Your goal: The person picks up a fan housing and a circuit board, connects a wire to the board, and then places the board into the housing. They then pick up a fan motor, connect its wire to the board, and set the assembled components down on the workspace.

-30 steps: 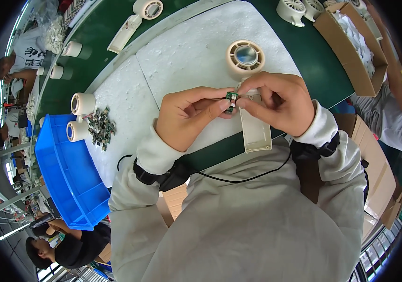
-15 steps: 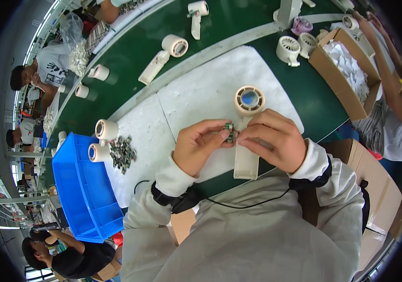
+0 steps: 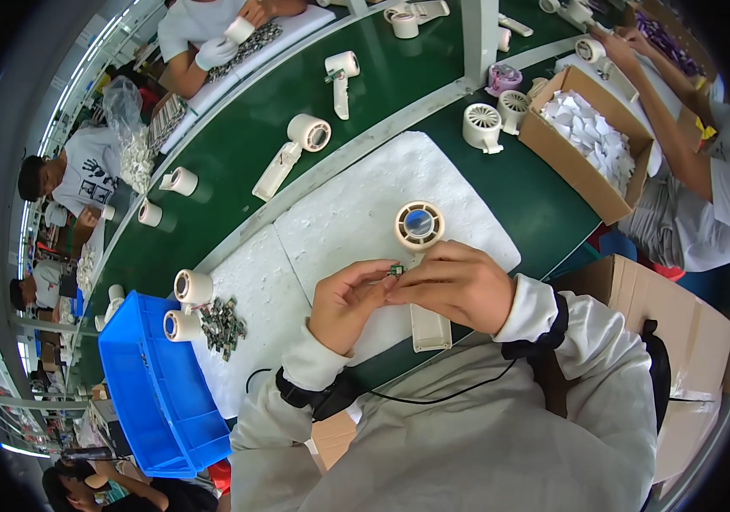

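Observation:
My left hand is closed, pinching a small green circuit board between thumb and fingers. Against the right side of the board press the fingertips of my right hand, also closed; whatever they grip is hidden. Below both hands lies a cream handheld fan body, its round head pointing away from me and its hollow handle toward me. My right hand covers the middle of it. A pile of similar circuit boards rests on the white foam sheet to the left.
Beside the pile stand two cream fan heads and a blue bin. On the green table beyond are more fan bodies. A carton of white pieces and two fan housings sit far right. Co-workers sit around.
My head view has shifted, so the table appears lower. My right fingers have come in closer and now overlap the circuit board's right side. The left hand still holds the board.

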`<state>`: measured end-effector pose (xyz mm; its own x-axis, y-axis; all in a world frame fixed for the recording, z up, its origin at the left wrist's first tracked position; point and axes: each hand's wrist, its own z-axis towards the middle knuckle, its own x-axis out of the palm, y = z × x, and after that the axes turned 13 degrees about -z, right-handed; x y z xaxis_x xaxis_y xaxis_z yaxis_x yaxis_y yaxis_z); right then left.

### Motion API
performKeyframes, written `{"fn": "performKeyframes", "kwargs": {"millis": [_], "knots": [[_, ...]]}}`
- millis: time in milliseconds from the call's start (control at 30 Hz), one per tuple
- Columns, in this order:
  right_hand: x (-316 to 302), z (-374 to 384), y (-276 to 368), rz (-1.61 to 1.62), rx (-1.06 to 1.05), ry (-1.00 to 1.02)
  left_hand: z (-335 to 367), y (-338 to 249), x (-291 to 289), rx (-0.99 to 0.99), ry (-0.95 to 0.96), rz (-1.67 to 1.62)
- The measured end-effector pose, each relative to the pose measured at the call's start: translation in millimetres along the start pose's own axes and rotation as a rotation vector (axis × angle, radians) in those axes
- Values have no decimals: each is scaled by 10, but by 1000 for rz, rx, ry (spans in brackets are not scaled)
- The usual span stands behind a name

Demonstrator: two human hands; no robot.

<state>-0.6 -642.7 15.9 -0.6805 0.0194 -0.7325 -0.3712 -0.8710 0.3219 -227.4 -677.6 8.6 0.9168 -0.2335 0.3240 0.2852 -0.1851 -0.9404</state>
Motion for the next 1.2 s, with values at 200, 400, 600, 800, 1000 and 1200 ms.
{"fn": "performKeyframes", "kwargs": {"millis": [200,400,600,800,1000,1200], "knots": [[-5,10,19,18,17,-43,25,-6,36,8,-13,-49],[-17,-31,-10,-59,196,-131,19,-38,105,11,-41,-29],[-14,-57,82,144,500,-91,23,-11,100,34,-53,46],[32,-65,-1,299,462,-49,-23,5,72,29,-115,70],[71,-99,-151,320,280,-126,47,-38,99,85,-90,58],[-35,4,27,305,456,-29,47,-38,96,95,-29,15]]}}
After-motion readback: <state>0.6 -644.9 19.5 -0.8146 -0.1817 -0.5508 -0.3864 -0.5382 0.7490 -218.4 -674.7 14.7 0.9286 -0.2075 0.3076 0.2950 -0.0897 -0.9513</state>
